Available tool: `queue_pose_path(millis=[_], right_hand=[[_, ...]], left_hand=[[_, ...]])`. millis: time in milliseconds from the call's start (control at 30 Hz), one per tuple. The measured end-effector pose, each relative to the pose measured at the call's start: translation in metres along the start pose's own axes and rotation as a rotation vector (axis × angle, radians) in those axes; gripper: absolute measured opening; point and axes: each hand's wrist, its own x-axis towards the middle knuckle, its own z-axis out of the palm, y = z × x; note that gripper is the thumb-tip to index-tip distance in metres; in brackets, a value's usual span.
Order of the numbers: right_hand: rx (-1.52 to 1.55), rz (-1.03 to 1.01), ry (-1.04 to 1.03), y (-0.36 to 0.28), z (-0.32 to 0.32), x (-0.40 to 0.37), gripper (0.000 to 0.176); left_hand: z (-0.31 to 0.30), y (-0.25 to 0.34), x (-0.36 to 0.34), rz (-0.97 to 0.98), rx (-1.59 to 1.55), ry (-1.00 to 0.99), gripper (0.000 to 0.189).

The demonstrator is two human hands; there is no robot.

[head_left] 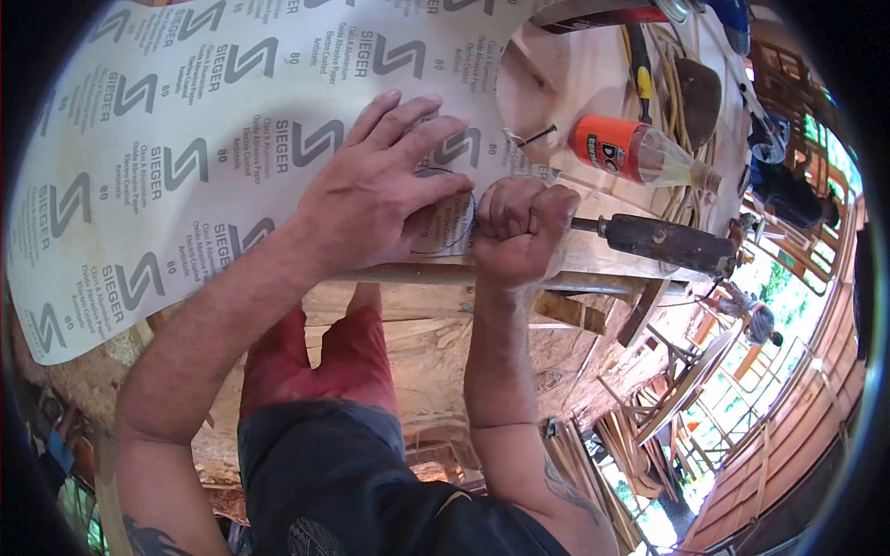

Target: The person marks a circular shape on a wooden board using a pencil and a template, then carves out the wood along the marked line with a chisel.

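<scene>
My left hand [380,181] lies over the printed back of a large abrasive paper sheet [209,111], fingers spread and stretched out. Beside its thumb, a thin dark curved line [474,218] marks a round outline on the paper. Just right of that outline, my right hand [524,227] is closed in a fist near the sheet's edge, its curled fingers hiding whatever is inside. From the fist's right side shows the metal shaft of a tool with a dark, worn handle [667,245]; I cannot tell whether the fist grips that shaft.
A bottle with an orange label [607,148] lies on its side on the wooden bench. A dark nail or screw [538,136], a yellow-and-black handled tool [640,74] and thin wood strips [672,120] are beyond. Wood pieces [630,454] and a person [756,315] are off right.
</scene>
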Motion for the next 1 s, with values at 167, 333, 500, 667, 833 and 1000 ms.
queue_pose_path(millis=[167,333,500,667,833,1000], right_hand=[[0.024,-0.002,0.006,0.0019,-0.0017,-0.0001,0.042],[0.02,-0.004,0.0,0.0016,-0.0018,0.0,0.042],[0.02,0.001,0.021,0.0017,-0.0007,-0.0009,0.042],[0.028,-0.002,0.008,0.0025,-0.0025,-0.001,0.043],[-0.01,-0.017,0.036,0.0031,0.0005,-0.0013,0.043],[-0.016,-0.021,0.049,0.0028,0.0024,-0.0019,0.043]], left_hand=[[0.0002,-0.0013,-0.0001,0.006,0.002,0.006,0.036],[0.0009,-0.0019,-0.0008,0.007,-0.008,0.015,0.036],[0.0015,-0.0025,-0.0012,0.01,0.003,0.01,0.038],[0.0007,-0.002,-0.0009,0.01,0.008,0.006,0.037],[-0.0004,-0.0012,0.0,0.01,0.009,0.01,0.036],[0.0008,-0.002,-0.0004,0.014,0.008,0.018,0.034]])
